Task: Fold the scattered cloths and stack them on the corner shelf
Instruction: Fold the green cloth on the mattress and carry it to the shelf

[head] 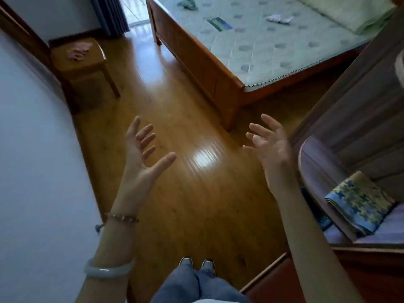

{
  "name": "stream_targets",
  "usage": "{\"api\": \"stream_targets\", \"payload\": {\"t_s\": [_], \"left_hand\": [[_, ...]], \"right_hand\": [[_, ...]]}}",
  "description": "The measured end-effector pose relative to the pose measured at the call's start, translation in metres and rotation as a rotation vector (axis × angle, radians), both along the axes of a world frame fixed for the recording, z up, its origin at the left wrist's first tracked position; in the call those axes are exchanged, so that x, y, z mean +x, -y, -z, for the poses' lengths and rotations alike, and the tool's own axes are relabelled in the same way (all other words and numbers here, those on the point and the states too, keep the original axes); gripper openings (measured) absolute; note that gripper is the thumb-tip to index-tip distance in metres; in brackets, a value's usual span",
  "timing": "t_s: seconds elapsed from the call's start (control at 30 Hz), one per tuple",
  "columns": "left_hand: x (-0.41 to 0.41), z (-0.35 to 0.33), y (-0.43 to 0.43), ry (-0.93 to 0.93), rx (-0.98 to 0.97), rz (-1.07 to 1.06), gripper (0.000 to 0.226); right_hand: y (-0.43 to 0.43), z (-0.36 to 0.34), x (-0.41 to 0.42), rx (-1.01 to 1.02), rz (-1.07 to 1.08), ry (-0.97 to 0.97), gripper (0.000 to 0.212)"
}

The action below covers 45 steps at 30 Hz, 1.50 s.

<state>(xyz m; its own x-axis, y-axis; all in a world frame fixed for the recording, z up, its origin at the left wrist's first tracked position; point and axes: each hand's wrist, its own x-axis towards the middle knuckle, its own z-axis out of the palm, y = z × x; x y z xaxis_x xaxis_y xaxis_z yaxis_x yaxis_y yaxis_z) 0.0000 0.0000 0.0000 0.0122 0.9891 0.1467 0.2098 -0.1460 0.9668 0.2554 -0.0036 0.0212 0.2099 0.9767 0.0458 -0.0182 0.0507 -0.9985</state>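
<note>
A folded blue-and-yellow mottled cloth lies flat on the corner shelf, down and right of the right hand. Its long axis slants, with the layered edge toward the forearm. Far beyond the fingers, a green cloth and a white cloth lie crumpled on the bed. Both the right and the left hand are spread wide, holding nothing.

Folded cloth on shelf, right.

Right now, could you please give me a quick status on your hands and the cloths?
Left hand open, right hand open, both empty. One folded cloth on shelf. Pink cloth on stool, green cloth and white cloth on bed, unfolded.
</note>
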Motion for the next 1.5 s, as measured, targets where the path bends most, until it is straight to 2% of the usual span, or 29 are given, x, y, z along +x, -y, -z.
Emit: {"api": "stream_targets", "payload": {"t_s": [0.23, 0.4, 0.9, 1.23, 1.5], "left_hand": [[-0.004, 0.011, -0.045, -0.04, -0.036, -0.076, 0.095], [-0.018, 0.017, -0.111, -0.035, -0.027, -0.12, 0.094], [-0.07, -0.015, -0.404, -0.037, 0.038, -0.068, 0.088], [-0.085, -0.005, -0.614, -0.008, 0.0, -0.167, 0.085], [-0.084, -0.022, -0.797, 0.025, 0.005, -0.221, 0.079]], "right_hand": [[-0.053, 0.008, -0.002, -0.033, -0.05, 0.009, 0.042], [-0.124, 0.015, -0.016, -0.028, -0.081, 0.013, 0.043], [-0.41, -0.012, -0.071, 0.053, 0.01, 0.02, 0.044], [-0.636, -0.003, -0.083, 0.06, -0.024, -0.02, 0.041], [-0.831, -0.025, -0.088, 0.071, -0.054, -0.028, 0.038]]}}
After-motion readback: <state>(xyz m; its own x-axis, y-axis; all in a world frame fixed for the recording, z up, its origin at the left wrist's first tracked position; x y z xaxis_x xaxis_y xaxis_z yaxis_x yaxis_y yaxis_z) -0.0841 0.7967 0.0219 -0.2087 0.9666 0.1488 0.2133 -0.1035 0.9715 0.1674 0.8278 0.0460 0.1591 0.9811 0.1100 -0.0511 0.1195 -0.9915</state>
